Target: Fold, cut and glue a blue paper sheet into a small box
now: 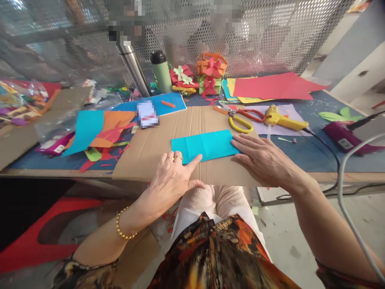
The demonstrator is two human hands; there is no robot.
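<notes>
A creased strip of turquoise paper point(207, 145) lies flat on a sheet of brown cardboard point(144, 156) in front of me. At its lower left edge rests my left hand point(174, 176), with the forefinger stretched along the paper and the thumb apart. My right hand point(260, 156) lies flat with fingers extended, its fingertips on the paper's right end. Just beyond the paper are scissors point(240, 124) with yellow and red handles. A yellow hot glue gun point(285, 120) rests on lilac paper to the right.
Red paper sheets point(270, 86), orange paper baskets point(212, 64), a green bottle point(162, 74) and a steel flask point(135, 68) stand or lie at the back. Coloured paper scraps point(105, 146) lie left. A grey cable point(341, 196) hangs beside my right arm.
</notes>
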